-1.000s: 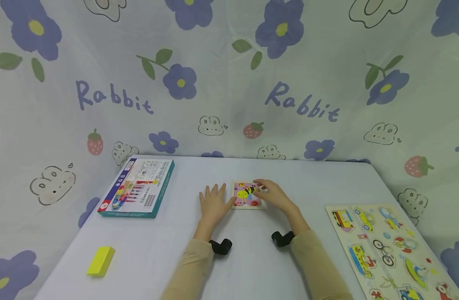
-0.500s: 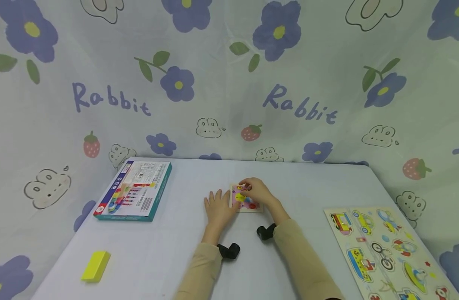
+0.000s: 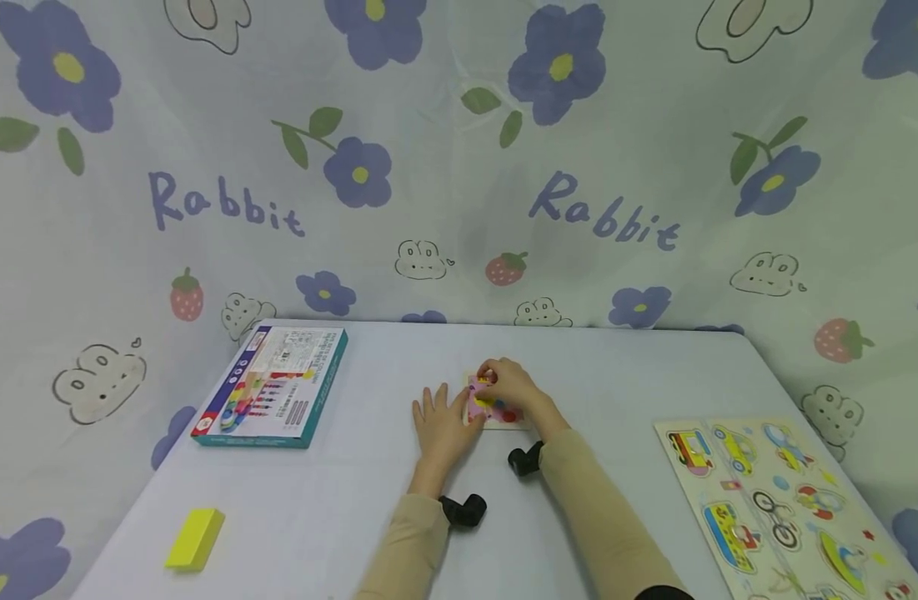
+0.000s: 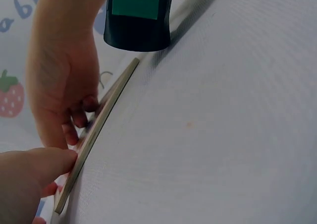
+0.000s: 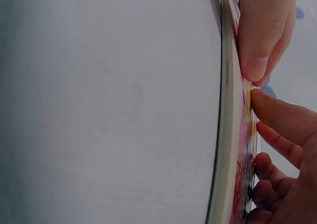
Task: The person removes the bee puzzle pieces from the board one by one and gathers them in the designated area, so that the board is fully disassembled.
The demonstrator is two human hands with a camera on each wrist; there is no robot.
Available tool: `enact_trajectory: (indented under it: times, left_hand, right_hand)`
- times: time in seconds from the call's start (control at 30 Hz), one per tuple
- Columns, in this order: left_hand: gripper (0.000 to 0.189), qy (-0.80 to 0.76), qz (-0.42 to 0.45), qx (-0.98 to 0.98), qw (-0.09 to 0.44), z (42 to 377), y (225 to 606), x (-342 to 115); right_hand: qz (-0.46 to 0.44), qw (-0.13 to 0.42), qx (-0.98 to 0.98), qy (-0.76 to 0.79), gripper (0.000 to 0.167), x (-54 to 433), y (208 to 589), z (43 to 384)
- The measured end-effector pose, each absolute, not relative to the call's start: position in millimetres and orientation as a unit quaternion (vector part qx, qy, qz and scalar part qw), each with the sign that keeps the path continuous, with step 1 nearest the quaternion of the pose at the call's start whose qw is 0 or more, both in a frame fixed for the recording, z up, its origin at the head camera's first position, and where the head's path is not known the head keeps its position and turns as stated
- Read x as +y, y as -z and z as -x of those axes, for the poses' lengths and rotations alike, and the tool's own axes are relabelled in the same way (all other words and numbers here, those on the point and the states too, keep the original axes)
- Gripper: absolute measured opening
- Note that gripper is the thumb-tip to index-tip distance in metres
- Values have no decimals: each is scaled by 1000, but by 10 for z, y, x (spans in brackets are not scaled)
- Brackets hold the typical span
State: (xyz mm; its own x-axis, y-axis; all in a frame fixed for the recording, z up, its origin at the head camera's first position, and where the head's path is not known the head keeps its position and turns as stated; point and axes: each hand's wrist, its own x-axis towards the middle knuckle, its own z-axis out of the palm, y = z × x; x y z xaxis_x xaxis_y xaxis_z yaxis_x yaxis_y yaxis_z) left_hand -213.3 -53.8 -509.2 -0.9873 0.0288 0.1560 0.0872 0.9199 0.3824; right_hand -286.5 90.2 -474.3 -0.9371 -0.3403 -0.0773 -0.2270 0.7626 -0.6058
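A small pink picture puzzle board lies flat in the middle of the white table. My left hand rests flat on the table at the board's left side, its thumb against the board's edge. My right hand sits over the board's far left part, fingers curled onto its printed face and seemingly pinching a small puzzle piece that the hand mostly hides. The board's thin side shows in the right wrist view.
A teal-edged game box lies at the far left. A yellow block sits near the front left edge. A large vehicle puzzle board fills the right side. A flower-print cloth hangs behind the table.
My right hand has moved from the board's right edge across to its far left part. The left hand has stayed beside the board, shifting only slightly.
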Motion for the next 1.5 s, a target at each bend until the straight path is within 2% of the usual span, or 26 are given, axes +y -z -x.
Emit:
enact_trajectory:
  times: [0.83,1.3,1.5]
  left_hand:
    - [56,198,21,-979,50,2126,5057,-529]
    - [57,203,19,-978,47,2117,5067,-522]
    - [56,200,20,-978,48,2119,5080,-525]
  right_hand:
    - [127,138,930,317,38,897,4754,2949]
    - [121,110,917,364,35,865,4776,2885]
    - [75,120,887,440,41,881,4825,2896]
